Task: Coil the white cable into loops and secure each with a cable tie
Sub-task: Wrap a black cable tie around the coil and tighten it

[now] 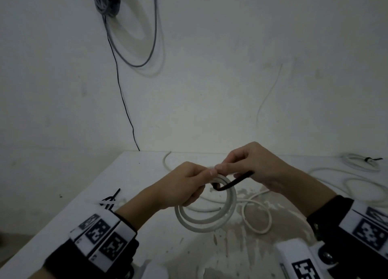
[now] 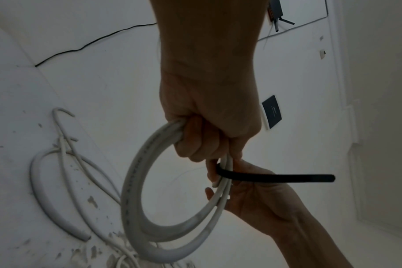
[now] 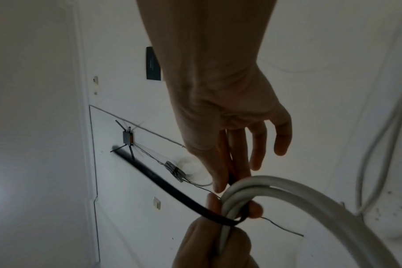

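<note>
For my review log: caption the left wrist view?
Left hand grips coiled white cable as black cable tie wraps it.

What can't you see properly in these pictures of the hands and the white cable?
- Head view: the left hand covers part of the white coil.
- All views: where the black tie meets the right hand's fingertips is hidden by the cable and fingers.
- Head view: the tied coil at the right edge is too small to read.

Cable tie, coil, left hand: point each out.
cable tie (image 2: 276, 177), left wrist view, middle of its free tail.
coil (image 1: 227, 207), head view, right arc of loops.
left hand (image 1: 180, 184), head view, back of hand.
</note>
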Motion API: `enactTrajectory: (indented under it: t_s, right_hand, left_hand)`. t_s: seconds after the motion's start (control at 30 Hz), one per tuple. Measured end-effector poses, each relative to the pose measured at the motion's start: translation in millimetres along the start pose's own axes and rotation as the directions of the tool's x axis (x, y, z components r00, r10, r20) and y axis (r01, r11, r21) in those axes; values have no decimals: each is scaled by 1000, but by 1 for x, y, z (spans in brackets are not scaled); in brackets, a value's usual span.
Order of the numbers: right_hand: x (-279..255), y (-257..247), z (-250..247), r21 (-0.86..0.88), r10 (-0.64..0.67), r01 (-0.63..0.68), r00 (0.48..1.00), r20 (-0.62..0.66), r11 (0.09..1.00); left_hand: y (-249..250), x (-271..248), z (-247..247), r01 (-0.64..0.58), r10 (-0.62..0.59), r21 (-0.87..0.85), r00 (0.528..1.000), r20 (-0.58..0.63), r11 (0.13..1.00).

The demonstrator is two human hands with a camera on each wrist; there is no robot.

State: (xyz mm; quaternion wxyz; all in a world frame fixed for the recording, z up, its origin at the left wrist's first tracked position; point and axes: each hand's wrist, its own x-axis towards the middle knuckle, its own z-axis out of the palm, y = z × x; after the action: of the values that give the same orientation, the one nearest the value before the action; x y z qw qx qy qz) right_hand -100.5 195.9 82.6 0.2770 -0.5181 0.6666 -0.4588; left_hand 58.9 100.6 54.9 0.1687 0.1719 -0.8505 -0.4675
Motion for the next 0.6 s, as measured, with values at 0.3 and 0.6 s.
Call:
enactTrajectory:
  t_s: [0.3, 0.6]
  right_hand:
    - [-6, 3, 10, -83, -90, 84, 994, -68, 993]
    - [-37, 3, 18, 133, -449, 475, 874, -184, 870]
  left_hand:
    - [-6, 4, 7, -42, 39, -50, 998, -54, 998]
    - [-7, 14, 9, -153, 103, -174, 959, -266, 973]
